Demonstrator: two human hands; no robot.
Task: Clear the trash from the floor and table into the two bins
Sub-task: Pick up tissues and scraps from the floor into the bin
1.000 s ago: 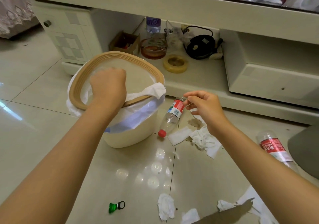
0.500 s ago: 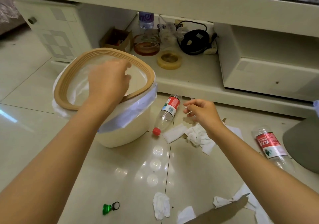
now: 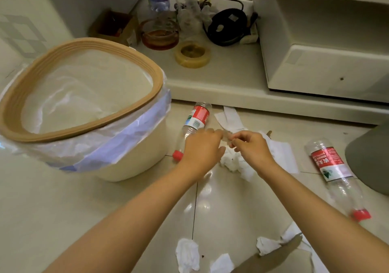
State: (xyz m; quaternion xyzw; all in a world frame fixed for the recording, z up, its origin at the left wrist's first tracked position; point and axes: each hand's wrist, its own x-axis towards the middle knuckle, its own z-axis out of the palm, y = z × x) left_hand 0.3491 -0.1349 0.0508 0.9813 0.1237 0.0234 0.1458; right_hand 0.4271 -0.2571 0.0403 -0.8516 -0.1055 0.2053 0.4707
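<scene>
Your hands, left (image 3: 203, 146) and right (image 3: 251, 146), both pinch a small scrap (image 3: 227, 136) over the tissues (image 3: 233, 163) on the floor; it's light, flimsy stuff, so bunch it.

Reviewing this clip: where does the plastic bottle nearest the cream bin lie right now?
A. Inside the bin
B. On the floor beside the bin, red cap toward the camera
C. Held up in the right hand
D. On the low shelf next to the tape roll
B. The bottle lies on the floor tiles just right of the bin, its red cap at the near end, partly behind the left hand.
</scene>
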